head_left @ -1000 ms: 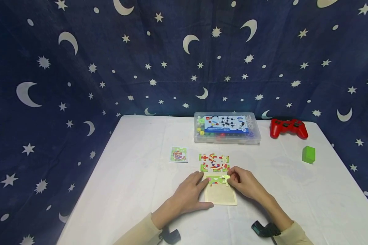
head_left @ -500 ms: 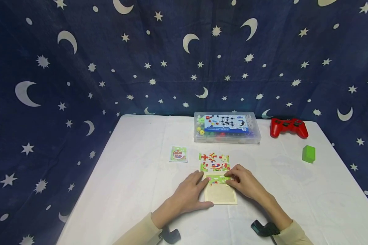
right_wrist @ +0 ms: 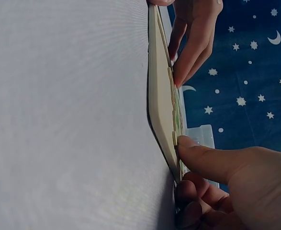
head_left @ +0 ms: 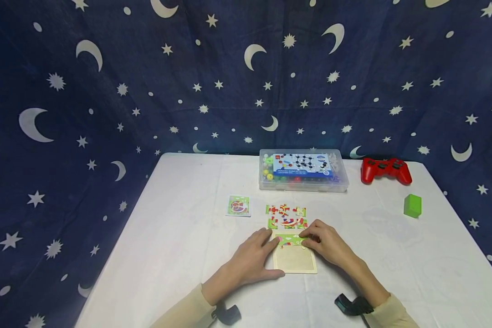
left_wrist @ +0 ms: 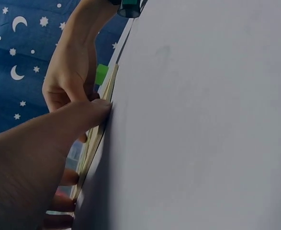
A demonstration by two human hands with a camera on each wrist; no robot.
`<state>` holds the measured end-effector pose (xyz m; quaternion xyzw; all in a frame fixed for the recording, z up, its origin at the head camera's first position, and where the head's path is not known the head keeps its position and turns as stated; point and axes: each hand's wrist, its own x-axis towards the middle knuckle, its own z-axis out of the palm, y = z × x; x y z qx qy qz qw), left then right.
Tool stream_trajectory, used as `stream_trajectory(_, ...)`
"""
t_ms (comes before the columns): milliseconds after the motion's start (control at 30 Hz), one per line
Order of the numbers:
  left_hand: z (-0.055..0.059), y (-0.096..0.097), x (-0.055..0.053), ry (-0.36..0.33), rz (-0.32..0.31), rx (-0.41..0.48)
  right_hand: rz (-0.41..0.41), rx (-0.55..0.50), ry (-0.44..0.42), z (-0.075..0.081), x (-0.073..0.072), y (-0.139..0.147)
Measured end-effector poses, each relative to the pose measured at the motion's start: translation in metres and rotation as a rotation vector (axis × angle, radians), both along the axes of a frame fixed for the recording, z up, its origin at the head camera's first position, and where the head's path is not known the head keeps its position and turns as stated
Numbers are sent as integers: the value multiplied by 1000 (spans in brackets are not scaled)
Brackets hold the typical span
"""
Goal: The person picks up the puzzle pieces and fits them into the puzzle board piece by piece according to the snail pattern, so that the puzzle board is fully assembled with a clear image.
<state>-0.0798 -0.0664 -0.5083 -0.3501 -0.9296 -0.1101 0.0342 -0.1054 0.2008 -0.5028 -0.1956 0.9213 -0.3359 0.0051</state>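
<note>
Bracing a wooden tray (head_left: 295,261), left hand (head_left: 250,258) spread, right hand (head_left: 327,242) curled, pinching a puzzle piece (head_left: 299,240)

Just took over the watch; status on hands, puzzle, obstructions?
Left hand on tray; right hand holding puzzle piece, top row's right end; lower tray unfilled; nothing blocking.

Puzzle piece (head_left: 298,240) now seemingly flatter

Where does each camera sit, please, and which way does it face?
Head: on the head, facing forward and down at the puzzle board; left hand, right hand and forearms show.
Left wrist: on that wrist, facing the board low across the table; both hands show.
Right wrist: likewise, from the other side; both hands show.
Both wrist views share board and starry curtain.
</note>
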Motion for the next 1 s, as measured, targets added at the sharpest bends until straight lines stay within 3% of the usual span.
stream_trajectory(500, 3, -8, -6, -32, -31, 38, 2, 62, -35, 8, -8, -5)
stream_trajectory(700, 5, -8, -7, -33, -35, 39, -30, 34, 5, 16, -20, -14)
stream_trajectory(1000, 5, -7, -6, -19, -43, 41, -7, 1, 19, 21, -41, -30)
